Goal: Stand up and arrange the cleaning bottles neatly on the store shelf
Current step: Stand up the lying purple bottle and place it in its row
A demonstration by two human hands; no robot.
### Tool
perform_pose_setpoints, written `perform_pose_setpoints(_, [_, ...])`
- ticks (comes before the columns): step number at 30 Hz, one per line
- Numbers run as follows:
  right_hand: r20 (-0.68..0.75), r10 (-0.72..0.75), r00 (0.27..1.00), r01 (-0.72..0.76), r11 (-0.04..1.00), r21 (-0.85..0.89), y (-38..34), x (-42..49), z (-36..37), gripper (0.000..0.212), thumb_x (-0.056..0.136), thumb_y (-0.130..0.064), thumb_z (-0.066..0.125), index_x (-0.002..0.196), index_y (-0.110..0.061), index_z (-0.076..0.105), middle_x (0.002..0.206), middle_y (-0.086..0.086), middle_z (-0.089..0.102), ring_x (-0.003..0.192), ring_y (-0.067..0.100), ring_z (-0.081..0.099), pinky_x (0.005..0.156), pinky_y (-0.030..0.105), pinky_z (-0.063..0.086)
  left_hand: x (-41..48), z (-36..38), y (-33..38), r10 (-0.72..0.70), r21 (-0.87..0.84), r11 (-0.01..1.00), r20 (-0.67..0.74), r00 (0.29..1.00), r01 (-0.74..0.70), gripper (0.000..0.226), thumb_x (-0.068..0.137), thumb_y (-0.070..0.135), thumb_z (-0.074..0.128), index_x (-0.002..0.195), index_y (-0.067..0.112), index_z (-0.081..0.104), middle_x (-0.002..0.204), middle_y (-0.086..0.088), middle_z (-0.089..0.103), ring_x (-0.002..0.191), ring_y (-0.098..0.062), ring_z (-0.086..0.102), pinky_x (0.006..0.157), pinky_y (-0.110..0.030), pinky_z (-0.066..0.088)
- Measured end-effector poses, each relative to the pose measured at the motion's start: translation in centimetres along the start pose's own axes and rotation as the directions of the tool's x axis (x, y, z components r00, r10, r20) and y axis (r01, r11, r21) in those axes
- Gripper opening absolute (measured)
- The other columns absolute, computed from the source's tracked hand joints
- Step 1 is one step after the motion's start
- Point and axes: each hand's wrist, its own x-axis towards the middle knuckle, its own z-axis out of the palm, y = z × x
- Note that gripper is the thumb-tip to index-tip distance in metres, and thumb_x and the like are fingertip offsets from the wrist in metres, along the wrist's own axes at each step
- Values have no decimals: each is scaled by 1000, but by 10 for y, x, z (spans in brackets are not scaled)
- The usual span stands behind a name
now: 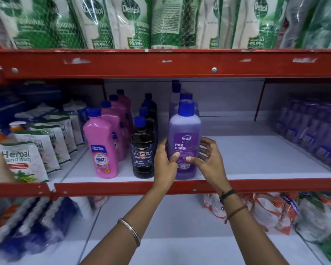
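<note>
A purple Bactin lavender floor cleaner bottle [184,138] with a blue cap stands upright at the front of the white middle shelf [256,159]. My left hand [165,163] grips its left side, thumb on the label. My right hand [206,159] touches its right side with the thumb on the label and the fingers spread. Behind it stand more purple bottles [182,98] in a row. To the left a row of black Bactin bottles [142,152] and a row of pink Shakti bottles [101,146] stand upright.
Herbal hand wash pouches [21,161] fill the shelf's left section. Wrapped purple bottles [312,131] line the right side. Dettol refill pouches [130,22] hang above the red shelf rail [161,64]. Packets [275,211] lie on the lower shelf.
</note>
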Motion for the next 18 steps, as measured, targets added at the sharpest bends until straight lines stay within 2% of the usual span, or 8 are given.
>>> perform_pose_setpoints(3, [-34,6,999,-6,1000,-10,3,-2,2,61,67,-20,82,116,-26,47,111,-16,60,99,-1,64,76,14,55,-3,1,0,46,73,996,8,999,-46,53,87,16,59,134,21,37,133,-6,49,119,-20,53,96,-45,51])
perform_pose_setpoints(5, [-95,3,995,-5,1000,-23,5,-2,1,55,68,-16,81,111,-25,47,108,-15,59,96,1,64,73,13,54,-6,2,0,94,120,988,5,996,-94,47,90,16,53,134,16,38,133,-7,47,121,-21,50,99,-44,48])
perform_pose_setpoints(7, [-158,-17,987,9,999,-52,7,-2,0,44,72,-8,77,104,-21,50,101,-10,60,92,9,63,74,19,52,-11,0,-1,160,149,976,-7,987,-157,40,92,9,46,132,11,43,130,-10,48,121,-22,50,103,-44,44])
perform_pose_setpoints(9, [-160,-32,987,22,998,-63,7,-2,-2,28,80,-1,67,99,-16,55,97,-6,63,90,14,63,76,29,53,-15,-1,-2,208,140,969,-9,978,-205,37,90,1,44,125,11,49,122,-8,54,114,-18,54,100,-41,46])
perform_pose_setpoints(11, [-124,-7,992,6,1000,-9,6,-5,-4,14,88,-8,59,100,-15,59,100,0,67,94,17,66,83,35,55,-16,-1,0,182,102,978,25,983,-183,37,88,1,49,121,17,50,115,-4,58,103,-12,58,93,-34,50])
perform_pose_setpoints(13, [-81,19,997,-13,998,66,3,-9,-9,15,89,-26,58,101,-16,61,105,3,67,96,16,67,85,33,56,-16,0,0,108,45,993,82,991,-112,43,86,4,56,123,23,45,116,-2,58,101,-10,58,89,-29,51])
perform_pose_setpoints(15, [-35,36,999,-32,994,107,0,-10,-13,24,83,-38,63,99,-20,60,105,-1,66,96,11,67,83,30,58,-14,2,-1,39,-17,999,134,990,-37,52,84,7,62,127,23,40,126,0,53,110,-12,55,94,-27,49])
perform_pose_setpoints(18, [61,51,997,-56,994,89,-4,-7,-16,29,77,-37,66,102,-23,59,104,-5,68,93,6,67,80,24,57,-6,6,-2,-36,16,999,176,984,34,74,75,17,74,136,17,32,139,-2,43,124,-15,47,103,-29,43])
